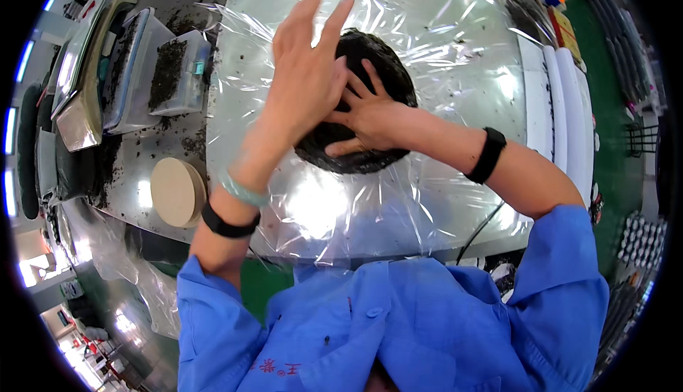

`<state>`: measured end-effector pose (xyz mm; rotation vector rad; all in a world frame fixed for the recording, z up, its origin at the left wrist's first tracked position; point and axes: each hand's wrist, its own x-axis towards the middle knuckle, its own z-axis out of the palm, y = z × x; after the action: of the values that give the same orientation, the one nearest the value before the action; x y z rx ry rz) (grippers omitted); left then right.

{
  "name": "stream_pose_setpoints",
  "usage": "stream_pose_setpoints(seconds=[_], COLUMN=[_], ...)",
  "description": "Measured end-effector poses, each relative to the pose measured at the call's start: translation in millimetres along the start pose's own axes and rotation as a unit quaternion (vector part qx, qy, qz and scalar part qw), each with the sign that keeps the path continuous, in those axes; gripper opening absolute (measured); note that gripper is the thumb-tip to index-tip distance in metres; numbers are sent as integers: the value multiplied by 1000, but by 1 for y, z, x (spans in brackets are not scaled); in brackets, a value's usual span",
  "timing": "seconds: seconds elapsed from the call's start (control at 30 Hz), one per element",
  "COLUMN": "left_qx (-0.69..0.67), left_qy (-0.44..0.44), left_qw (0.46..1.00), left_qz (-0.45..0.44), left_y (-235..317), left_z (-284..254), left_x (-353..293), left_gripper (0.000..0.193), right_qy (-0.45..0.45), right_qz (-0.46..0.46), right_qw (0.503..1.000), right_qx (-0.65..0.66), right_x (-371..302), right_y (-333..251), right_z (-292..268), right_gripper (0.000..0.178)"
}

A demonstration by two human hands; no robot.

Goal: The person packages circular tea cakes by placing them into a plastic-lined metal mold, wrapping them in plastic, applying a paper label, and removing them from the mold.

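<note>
A dark, glossy, round mass (390, 54) lies on a sheet of clear plastic film (455, 57) over a pale worktop; its material is hard to make out. My right hand (373, 118) rests on it, palm down, with the fingers spread. Above its left side, my left hand (306, 65) is raised, fingers stretched out and slightly blurred, and holds nothing. The left hand overlaps part of the mass. Both wrists wear black bands, and a pale green bangle (245, 193) circles the left one.
At left stand a thick beige disc (178, 193) and clear plastic boxes (199, 72) with dark crumbs in and around them. White rolls (567, 114) line the right edge, near a yellow-and-red box (564, 34). A black cord (478, 232) hangs at the front edge.
</note>
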<state>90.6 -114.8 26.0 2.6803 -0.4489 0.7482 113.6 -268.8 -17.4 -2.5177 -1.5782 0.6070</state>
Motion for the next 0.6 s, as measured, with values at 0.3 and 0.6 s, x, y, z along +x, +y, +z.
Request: stream_pose_setpoints(seconds=[0.3,0.6], left_qx=[-46,34], left_qy=[-184,-286], left_qw=[981,950], left_qz=[42,115], left_y=[26,93], left_z=[-38,-48], left_x=[-38,-186], left_gripper=[94,54], right_qy=[39,28], right_qz=[-15,21], right_qw=[999,998], right_qx=[-32,-45], right_x=[12,7], right_y=[22,3], right_z=[30,13], right_gripper=[81,78])
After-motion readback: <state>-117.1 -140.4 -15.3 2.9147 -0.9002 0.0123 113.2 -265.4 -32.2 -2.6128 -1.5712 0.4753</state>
